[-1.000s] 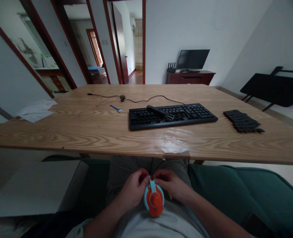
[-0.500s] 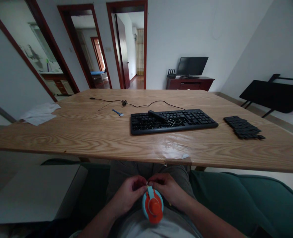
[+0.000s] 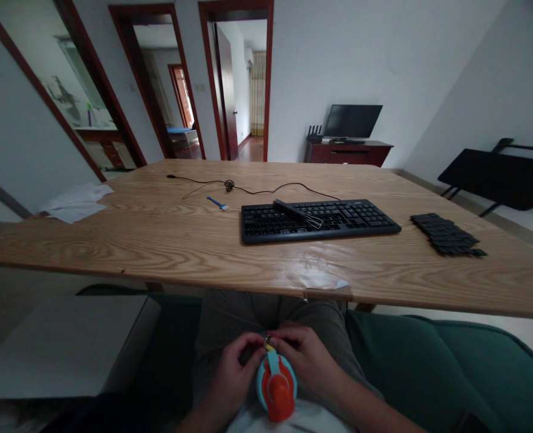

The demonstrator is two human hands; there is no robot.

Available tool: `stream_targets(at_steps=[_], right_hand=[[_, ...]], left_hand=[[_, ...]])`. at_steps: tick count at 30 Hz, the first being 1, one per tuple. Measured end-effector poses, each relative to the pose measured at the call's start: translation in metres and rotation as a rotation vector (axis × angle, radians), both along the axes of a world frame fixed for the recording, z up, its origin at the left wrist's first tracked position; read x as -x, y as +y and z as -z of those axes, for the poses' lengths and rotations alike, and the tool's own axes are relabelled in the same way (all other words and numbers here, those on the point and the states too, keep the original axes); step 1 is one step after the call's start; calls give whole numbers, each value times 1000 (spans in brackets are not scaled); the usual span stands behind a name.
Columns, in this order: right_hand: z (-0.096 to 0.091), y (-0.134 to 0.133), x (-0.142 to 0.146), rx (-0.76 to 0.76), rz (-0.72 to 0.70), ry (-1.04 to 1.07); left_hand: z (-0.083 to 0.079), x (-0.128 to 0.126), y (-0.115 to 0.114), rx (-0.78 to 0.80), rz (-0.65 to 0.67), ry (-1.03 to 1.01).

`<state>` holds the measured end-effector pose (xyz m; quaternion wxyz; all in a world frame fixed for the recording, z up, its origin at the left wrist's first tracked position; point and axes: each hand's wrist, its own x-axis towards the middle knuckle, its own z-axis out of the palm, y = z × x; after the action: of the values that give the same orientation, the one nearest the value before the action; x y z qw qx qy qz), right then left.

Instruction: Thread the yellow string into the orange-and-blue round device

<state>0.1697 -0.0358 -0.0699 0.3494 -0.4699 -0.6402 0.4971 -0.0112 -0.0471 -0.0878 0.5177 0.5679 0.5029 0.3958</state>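
In my lap, below the table edge, I hold a round orange and light-blue gadget (image 3: pixel 276 385) with both hands. My left hand (image 3: pixel 230 376) curls around its left side, fingers closed at its top. My right hand (image 3: pixel 303 359) grips the right side, its fingertips pinched on a small part at the top of the gadget. What that small part is I cannot make out.
A wooden table (image 3: pixel 158 240) stands in front of me with a black keyboard (image 3: pixel 318 219), a slim black tool (image 3: pixel 296 211) lying on it, a pile of black keycaps (image 3: pixel 447 234), a small blue brush (image 3: pixel 216 203), a cable (image 3: pixel 248 187) and white paper (image 3: pixel 74 201). A green sofa (image 3: pixel 429 355) is under me.
My hands and the gadget have sunk slightly lower in view as my head tilted up a little. Both hands keep hold of the gadget.
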Motion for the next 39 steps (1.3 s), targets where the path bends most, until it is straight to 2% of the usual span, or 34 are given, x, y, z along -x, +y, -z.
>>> stream_targets(at_steps=[5, 9, 16, 22, 31, 35, 39], right_hand=[[8, -1, 0, -7, 98, 27], [13, -4, 0, -4, 125, 52], [19, -9, 1, 96, 252, 158], [16, -11, -2, 81, 183, 134], [17, -12, -11, 87, 92, 166], [16, -14, -14, 65, 60, 154], [21, -16, -21, 0, 29, 156]], left_hand=[[4, -4, 6, -2, -14, -5], [10, -3, 6, 31, -2, -31], [10, -2, 6, 46, 1, -53], [16, 2, 5, 45, 36, -54], [5, -4, 7, 52, 76, -64], [11, -4, 7, 49, 54, -85], [15, -2, 6, 39, 93, -62]])
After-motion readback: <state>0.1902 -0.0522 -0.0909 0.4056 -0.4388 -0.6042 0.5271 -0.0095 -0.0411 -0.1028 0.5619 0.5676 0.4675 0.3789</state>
